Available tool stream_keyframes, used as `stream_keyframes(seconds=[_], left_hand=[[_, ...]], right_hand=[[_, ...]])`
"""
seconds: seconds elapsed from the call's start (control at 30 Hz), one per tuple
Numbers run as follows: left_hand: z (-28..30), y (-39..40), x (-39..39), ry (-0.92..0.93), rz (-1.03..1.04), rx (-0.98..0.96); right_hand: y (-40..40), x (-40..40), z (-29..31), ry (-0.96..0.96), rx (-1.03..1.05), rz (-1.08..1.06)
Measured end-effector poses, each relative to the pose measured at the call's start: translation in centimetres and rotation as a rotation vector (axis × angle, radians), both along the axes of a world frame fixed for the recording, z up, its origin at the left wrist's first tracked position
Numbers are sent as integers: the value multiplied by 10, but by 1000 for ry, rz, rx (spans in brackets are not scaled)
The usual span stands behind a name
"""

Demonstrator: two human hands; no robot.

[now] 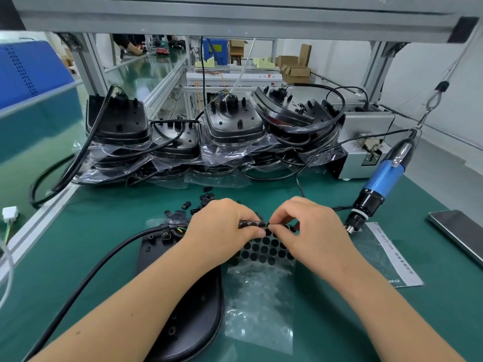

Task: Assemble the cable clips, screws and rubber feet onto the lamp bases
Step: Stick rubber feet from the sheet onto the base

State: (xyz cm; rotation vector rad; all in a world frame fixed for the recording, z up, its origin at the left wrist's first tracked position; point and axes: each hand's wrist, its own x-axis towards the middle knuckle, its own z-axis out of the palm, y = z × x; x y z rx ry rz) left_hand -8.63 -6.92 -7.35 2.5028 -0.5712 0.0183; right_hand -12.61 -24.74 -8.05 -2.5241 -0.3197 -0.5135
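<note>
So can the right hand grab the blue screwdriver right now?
Probably not at once: the right hand is busy pinching the sheet of rubber feet with the left hand. The blue screwdriver hangs just beside it, nothing between, so letting go first should do.

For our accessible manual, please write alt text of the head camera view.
Both hands, left hand and right hand, bend a sheet of rubber feet over a lamp base on a green mat. A blue screwdriver hangs right; bagged bases are stacked behind.

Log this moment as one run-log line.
step: peeling rubber foot | left hand: holds sheet of rubber feet | right hand: pinches at its top edge | lamp base: under left forearm | screwdriver: hanging, untouched
</note>
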Motion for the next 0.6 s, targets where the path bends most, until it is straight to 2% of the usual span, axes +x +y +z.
stream_keyframes(seconds=[0.2, 0.37, 0.6], left_hand=[[1, -1, -1, -3, 11, 33], [1, 0, -3, -2, -2, 55], [2, 0, -4, 1, 5, 42]], right_hand=[[-2, 1, 2, 73, 30, 28], [-2, 5, 10, 158, -25, 67], [-4, 6, 10, 185, -20, 78]])
